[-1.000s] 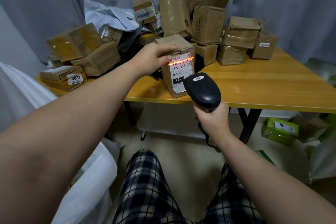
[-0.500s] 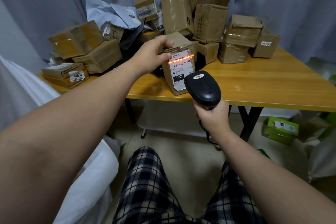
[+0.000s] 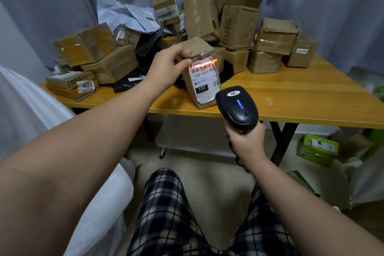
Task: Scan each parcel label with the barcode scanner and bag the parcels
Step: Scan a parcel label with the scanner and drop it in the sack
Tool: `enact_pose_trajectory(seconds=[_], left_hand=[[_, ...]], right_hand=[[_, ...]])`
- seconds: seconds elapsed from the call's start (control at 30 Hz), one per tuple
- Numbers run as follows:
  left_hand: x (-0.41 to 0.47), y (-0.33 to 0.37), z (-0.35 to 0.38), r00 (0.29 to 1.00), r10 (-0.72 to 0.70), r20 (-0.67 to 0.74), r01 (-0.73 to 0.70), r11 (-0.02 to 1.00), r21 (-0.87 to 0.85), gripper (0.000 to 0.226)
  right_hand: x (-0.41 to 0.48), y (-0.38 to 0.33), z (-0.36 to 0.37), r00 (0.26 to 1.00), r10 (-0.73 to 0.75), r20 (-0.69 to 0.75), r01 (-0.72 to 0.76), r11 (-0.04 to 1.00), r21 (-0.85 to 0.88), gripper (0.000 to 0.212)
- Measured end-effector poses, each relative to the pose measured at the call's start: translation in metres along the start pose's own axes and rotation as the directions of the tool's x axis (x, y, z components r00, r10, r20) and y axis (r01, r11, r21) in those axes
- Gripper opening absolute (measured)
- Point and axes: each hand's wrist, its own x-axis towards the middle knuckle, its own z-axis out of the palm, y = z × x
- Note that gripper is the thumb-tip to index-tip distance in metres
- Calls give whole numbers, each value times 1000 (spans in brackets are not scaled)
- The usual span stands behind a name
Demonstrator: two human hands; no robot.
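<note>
A small brown cardboard parcel [image 3: 199, 52] stands upright near the front edge of the wooden table [image 3: 291, 97]. My left hand [image 3: 166, 66] grips its top left corner. Its white label [image 3: 204, 81] reads 122-122-C07 and faces me, with an orange-red scan line across the barcode at the label's top. My right hand [image 3: 246, 143] holds the black barcode scanner [image 3: 236, 107] by its handle, just in front of the parcel and below the label. A blue light glows on the scanner's head.
Several cardboard boxes [image 3: 239, 25] and grey mailer bags [image 3: 128, 16] are piled at the back of the table. A flat box marked 4023 [image 3: 72, 85] lies at the left. A white sack [image 3: 99, 210] hangs at my left. Green boxes [image 3: 318, 149] lie on the floor at the right.
The scanner's blue light has come on. My left hand shifted its hold to the parcel's top left corner, and the scan line sits higher on the barcode.
</note>
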Motion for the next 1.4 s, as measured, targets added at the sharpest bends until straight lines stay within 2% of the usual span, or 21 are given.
enact_pose_trajectory(seconds=[0.17, 0.4, 0.5, 0.6, 0.7, 0.8, 0.87, 0.9, 0.97, 1.03, 1.07, 1.1, 1.17, 1.2, 1.23, 1.27, 1.3, 1.33, 1.4], left_hand=[[-11, -3, 7, 989, 4, -148, -8, 1000, -27, 6], [-35, -1, -20, 930, 40, -366, -59, 997, -43, 5], [-62, -5, -50, 899, 28, -437, -59, 997, -57, 7], [-101, -15, -88, 856, 4, -518, -24, 999, -31, 24], [-151, -40, -128, 772, -66, -632, 81, 997, -4, 29], [-209, -72, -170, 678, -66, -733, 212, 971, 109, 21], [-244, -91, -194, 656, -75, -751, 327, 925, 193, 13], [-260, -102, -205, 657, -97, -748, 386, 896, 222, 10], [-283, -124, -220, 666, -165, -728, 496, 827, 266, 3], [-297, -148, -227, 645, -258, -719, 597, 757, 264, 2], [-299, -162, -228, 628, -309, -714, 644, 722, 254, 3], [-299, -176, -227, 606, -363, -708, 688, 685, 238, 5], [-297, -208, -220, 533, -460, -710, 764, 623, 170, 10], [-298, -226, -215, 463, -513, -723, 799, 594, 90, 12], [-298, -244, -209, 361, -568, -740, 832, 554, -20, 13], [-300, -261, -202, 242, -619, -747, 848, 510, -148, 14], [-303, -273, -195, 117, -660, -742, 844, 460, -275, 16], [-307, -283, -189, 0, -685, -728, 831, 405, -381, 15], [-315, -291, -177, -186, -722, -666, 800, 282, -530, 9]], right_hand=[[1, -4, 2, 1000, 14, 17, -14, 1000, -2, 27], [13, -28, 22, 989, -58, 135, 58, 998, 4, 43], [11, -51, 52, 965, -97, 242, 91, 995, 36, 37], [-1, -71, 97, 908, -119, 402, 88, 992, 96, 44], [-22, -84, 150, 819, -105, 564, 54, 993, 106, 43], [-51, -92, 204, 664, -22, 747, -32, 998, 57, 37], [-71, -91, 237, 545, 36, 838, -22, 999, -29, 34], [-81, -89, 253, 510, 54, 858, 1, 998, -63, 32], [-96, -83, 279, 476, 91, 875, 62, 989, -136, 25], [-107, -72, 302, 447, 146, 883, 119, 968, -221, 24], [-110, -65, 311, 447, 155, 881, 149, 958, -244, 26], [-112, -59, 316, 487, 110, 866, 217, 946, -242, 30], [-114, -46, 321, 623, -76, 778, 437, 859, -266, 40], [-113, -40, 321, 684, -127, 718, 467, 832, -298, 40], [-109, -30, 323, 721, -92, 687, 422, 845, -329, 34], [-104, -24, 326, 726, 17, 688, 314, 882, -352, 30], [-99, -17, 329, 676, 167, 717, 173, 911, -375, 37], [-94, -8, 333, 597, 270, 756, 66, 922, -381, 45], [-87, 1, 339, 486, 360, 797, 33, 903, -428, 54]])
